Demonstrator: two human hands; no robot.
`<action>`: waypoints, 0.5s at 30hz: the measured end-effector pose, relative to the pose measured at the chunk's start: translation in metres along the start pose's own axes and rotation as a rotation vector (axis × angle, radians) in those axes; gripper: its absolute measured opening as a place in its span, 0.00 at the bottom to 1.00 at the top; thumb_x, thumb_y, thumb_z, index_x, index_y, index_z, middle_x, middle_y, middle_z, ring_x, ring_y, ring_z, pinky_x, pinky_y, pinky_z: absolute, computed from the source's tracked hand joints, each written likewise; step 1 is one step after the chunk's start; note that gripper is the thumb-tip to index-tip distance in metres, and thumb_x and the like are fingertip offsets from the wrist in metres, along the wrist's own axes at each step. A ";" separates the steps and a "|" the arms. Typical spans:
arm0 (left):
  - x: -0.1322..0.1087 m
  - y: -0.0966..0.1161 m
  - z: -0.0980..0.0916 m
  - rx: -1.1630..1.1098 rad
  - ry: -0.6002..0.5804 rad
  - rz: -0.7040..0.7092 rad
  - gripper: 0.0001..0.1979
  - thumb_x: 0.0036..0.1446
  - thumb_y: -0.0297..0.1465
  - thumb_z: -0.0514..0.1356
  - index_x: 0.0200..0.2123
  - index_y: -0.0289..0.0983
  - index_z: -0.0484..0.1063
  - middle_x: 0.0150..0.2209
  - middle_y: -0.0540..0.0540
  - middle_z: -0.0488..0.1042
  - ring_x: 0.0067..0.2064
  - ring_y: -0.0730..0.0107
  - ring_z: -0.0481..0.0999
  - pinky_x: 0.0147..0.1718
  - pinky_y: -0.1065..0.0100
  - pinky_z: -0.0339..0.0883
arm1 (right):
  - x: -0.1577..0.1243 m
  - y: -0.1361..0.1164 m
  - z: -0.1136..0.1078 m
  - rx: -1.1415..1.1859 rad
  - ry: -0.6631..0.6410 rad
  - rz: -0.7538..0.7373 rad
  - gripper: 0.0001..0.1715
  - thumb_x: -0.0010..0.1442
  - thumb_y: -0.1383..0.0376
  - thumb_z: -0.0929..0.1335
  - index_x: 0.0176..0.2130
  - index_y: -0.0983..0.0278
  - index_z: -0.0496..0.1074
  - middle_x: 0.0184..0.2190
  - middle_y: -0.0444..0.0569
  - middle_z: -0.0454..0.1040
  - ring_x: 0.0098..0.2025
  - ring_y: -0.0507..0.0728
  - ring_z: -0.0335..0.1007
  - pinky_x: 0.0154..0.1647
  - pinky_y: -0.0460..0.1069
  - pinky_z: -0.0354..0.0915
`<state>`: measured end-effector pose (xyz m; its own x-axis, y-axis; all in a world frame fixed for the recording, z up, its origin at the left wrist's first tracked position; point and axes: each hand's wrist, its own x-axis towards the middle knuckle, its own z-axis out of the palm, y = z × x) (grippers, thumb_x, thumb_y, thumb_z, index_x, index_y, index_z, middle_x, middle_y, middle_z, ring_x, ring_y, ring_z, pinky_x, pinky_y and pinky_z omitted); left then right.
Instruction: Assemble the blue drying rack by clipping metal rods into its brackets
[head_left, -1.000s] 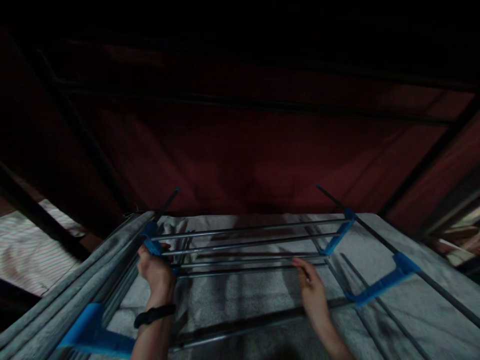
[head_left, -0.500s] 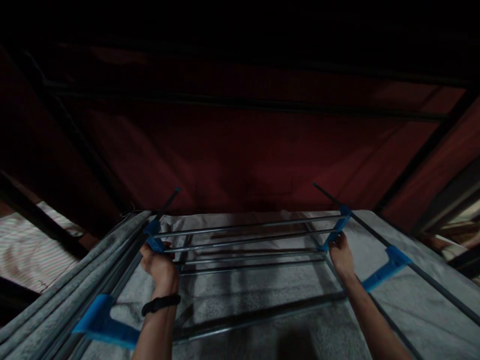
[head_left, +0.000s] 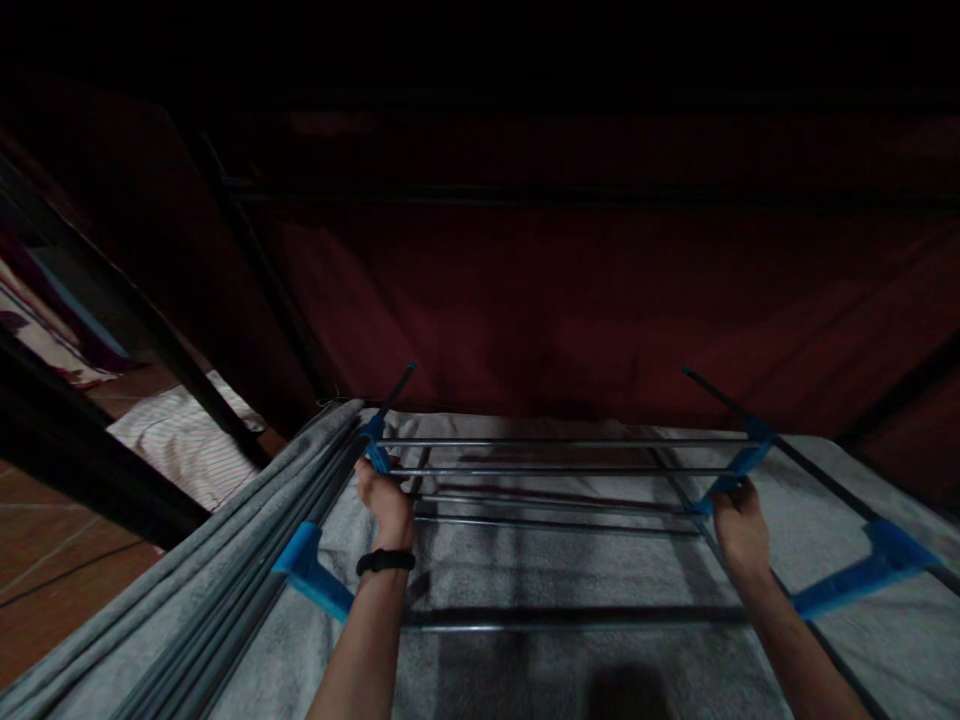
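A rack frame of grey metal tubes (head_left: 570, 627) and blue plastic end brackets lies in front of me on a grey cloth. My left hand (head_left: 384, 505) is closed around the far left blue bracket (head_left: 375, 432), with a black band on that wrist. On the other side, my right hand (head_left: 739, 530) grips the far right blue bracket (head_left: 750, 455) from below. Nearer to me are another left bracket (head_left: 311, 572), partly behind my forearm, and another right bracket (head_left: 870, 570). Thin crossbars (head_left: 555, 471) run between the two sides.
The grey cloth (head_left: 495, 560) spreads beneath the rack. Long grey tubes or folds (head_left: 232, 610) run along its left side. Dark red panels (head_left: 540, 310) with a dark frame stand behind. Striped cloth (head_left: 184, 440) lies on the brown floor (head_left: 67, 550) at left.
The view has swung left, so the rack and both hands appear farther right and more floor shows. The crossbars look more level. Both hands keep their hold on the brackets.
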<state>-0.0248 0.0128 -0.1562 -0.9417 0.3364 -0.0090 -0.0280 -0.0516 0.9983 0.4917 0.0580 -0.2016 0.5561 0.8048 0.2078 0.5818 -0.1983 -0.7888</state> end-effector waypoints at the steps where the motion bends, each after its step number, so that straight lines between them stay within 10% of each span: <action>1: 0.001 -0.002 -0.003 0.023 -0.003 0.041 0.30 0.67 0.53 0.39 0.30 0.38 0.67 0.29 0.47 0.71 0.29 0.66 0.69 0.31 0.64 0.66 | 0.001 0.004 0.001 0.068 0.000 0.021 0.40 0.57 0.54 0.61 0.65 0.65 0.64 0.51 0.59 0.76 0.54 0.69 0.71 0.56 0.61 0.64; 9: -0.070 -0.034 -0.048 0.313 0.009 0.688 0.19 0.62 0.43 0.57 0.48 0.36 0.68 0.51 0.37 0.71 0.59 0.49 0.67 0.62 0.44 0.58 | -0.007 0.052 0.020 0.215 -0.068 0.160 0.50 0.49 0.60 0.64 0.69 0.69 0.60 0.62 0.64 0.70 0.64 0.67 0.67 0.63 0.58 0.64; 15: -0.169 -0.041 -0.006 0.365 -0.740 1.027 0.12 0.68 0.29 0.52 0.49 0.40 0.73 0.49 0.41 0.75 0.51 0.58 0.75 0.52 0.55 0.71 | -0.010 0.064 0.027 0.208 -0.101 0.055 0.40 0.46 0.64 0.60 0.58 0.68 0.72 0.53 0.59 0.78 0.58 0.65 0.72 0.61 0.57 0.65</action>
<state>0.1335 -0.0472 -0.1958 -0.0716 0.7342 0.6752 0.7865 -0.3748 0.4909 0.5076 0.0528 -0.2700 0.5153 0.8499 0.1103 0.4112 -0.1322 -0.9019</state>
